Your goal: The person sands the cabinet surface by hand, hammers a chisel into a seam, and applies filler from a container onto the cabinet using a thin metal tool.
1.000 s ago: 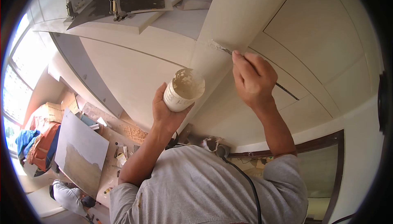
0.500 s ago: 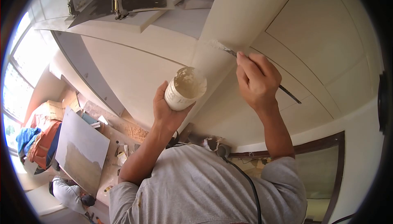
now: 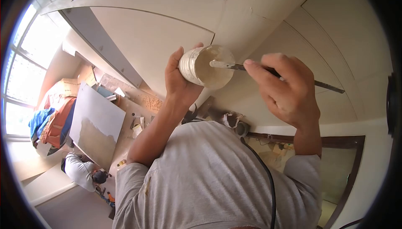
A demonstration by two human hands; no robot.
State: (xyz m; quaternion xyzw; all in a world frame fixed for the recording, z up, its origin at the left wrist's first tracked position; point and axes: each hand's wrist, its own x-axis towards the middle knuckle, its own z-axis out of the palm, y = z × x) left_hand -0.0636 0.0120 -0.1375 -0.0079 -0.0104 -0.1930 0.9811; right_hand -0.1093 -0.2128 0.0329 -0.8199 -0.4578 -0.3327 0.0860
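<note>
My left hand [image 3: 181,82] is wrapped round a white plastic tub [image 3: 191,67], its mouth tilted toward the right. Pale paste coats the inside of the tub. Between the thumb and fingers of my right hand [image 3: 291,88] is a narrow dark spatula [image 3: 328,87], its long end sticking out behind the hand. The spatula's tip is smeared with whitish paste and overlaps the tub's opening in this view. Behind the tub runs a cream-coloured column or beam [image 3: 255,13], with a small pale mark on its surface.
Cream panels [image 3: 146,49] with dark seams stand at left. Lower left, a partly grey-smeared board [image 3: 100,120] leans near an orange and blue cloth heap [image 3: 56,122]. A person [image 3: 81,172] is bent over beside it. A black cable [image 3: 266,170] hangs across my shirt.
My right hand has drawn the spatula away from the column, bringing its tip to the tub's mouth. The tub has risen and tilted rightward. The whole view has shifted.
</note>
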